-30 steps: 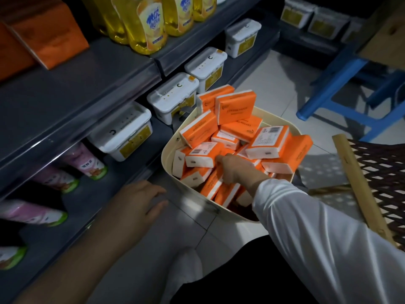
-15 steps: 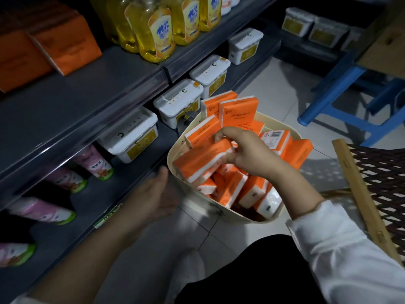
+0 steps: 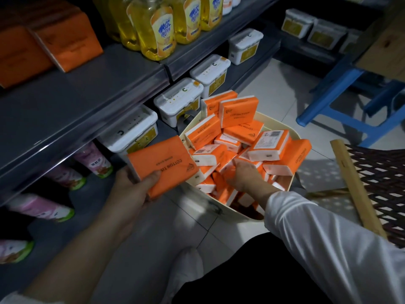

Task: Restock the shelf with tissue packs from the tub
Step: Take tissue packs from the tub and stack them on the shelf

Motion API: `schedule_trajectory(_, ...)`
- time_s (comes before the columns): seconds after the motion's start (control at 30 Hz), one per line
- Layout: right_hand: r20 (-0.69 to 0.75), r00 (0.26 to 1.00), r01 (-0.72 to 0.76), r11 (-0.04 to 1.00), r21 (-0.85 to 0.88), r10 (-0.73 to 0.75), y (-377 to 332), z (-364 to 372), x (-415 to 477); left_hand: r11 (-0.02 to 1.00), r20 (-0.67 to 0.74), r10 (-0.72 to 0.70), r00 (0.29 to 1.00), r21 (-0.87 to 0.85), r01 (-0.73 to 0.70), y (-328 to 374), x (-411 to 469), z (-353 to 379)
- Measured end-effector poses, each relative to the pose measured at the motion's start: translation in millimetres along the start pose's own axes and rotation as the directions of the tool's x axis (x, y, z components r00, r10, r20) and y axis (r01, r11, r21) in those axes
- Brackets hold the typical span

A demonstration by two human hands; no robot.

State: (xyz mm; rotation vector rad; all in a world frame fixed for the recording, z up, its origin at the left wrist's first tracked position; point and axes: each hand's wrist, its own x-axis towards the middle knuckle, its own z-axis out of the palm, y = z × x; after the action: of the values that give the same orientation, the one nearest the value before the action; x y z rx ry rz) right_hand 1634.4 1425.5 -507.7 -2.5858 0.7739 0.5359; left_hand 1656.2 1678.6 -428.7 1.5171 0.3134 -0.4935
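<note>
A cream tub (image 3: 221, 210) on the floor is heaped with several orange tissue packs (image 3: 238, 113). My left hand (image 3: 133, 189) grips one orange tissue pack (image 3: 163, 165) just left of the tub's rim, thumb on its top face. My right hand (image 3: 245, 175) reaches down among the packs in the tub, fingers spread over them; whether it holds one I cannot tell. More orange tissue packs (image 3: 65, 38) stand on the grey shelf (image 3: 92, 91) at upper left.
Yellow detergent bottles (image 3: 153, 29) line the same shelf. White lidded boxes (image 3: 177, 99) and pink tubes (image 3: 41, 207) sit on the lower shelf. A blue stool (image 3: 341, 99) and a wooden-framed woven panel (image 3: 372, 187) stand to the right.
The pack my right hand lifted from the tub has passed to my left hand, which rose from near the floor. My right hand went back down into the tub.
</note>
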Motion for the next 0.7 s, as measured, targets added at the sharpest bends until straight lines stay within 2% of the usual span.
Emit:
schedule_trajectory(0.17, 0.045, 0.999, -0.001, 0.998, -0.066, 0.004, -4.3, -2.9, 4.6, 0.999, -0.001, 0.028, 1.0, 0.024, -0.028, -3.5, 1.7, -4.1)
schedule_trajectory(0.27, 0.021, 0.998, -0.052, 0.995, 0.085, 0.051, -3.9, -7.4, 4.0, 0.999, -0.011, 0.042, 0.999, 0.01, -0.042, -1.2, -0.1, -5.4)
schedule_trajectory(0.4, -0.002, 0.996, -0.089, 0.974, 0.206, 0.091, -12.3, -26.5, -7.9, 0.998, -0.058, 0.066, 0.996, -0.014, -0.067, 6.2, -1.5, -11.3)
schedule_trajectory(0.47, -0.018, 0.995, -0.088, 0.919, 0.384, 0.103, -19.6, -41.6, -17.0, 0.997, -0.094, 0.064, 0.993, -0.04, -0.068, 10.2, -1.5, -17.0)
schedule_trajectory(0.53, 0.002, 0.997, -0.063, 0.779, 0.624, 0.079, -27.8, -56.1, -30.8, 0.995, -0.145, 0.06, 0.988, -0.064, -0.07, 13.1, -1.5, -23.5)
schedule_trajectory(0.6, 0.082, 0.996, -0.082, 0.531, 0.843, 0.024, -37.4, -65.9, -44.6, 0.994, -0.188, 0.064, 0.98, -0.078, -0.08, 15.8, -3.3, -29.2)
schedule_trajectory(0.7, 0.191, 0.974, -0.167, 0.188, 0.968, -0.122, -52.4, -68.8, -59.0, 0.989, -0.217, 0.063, 0.974, -0.117, -0.09, 20.1, -9.2, -37.1)
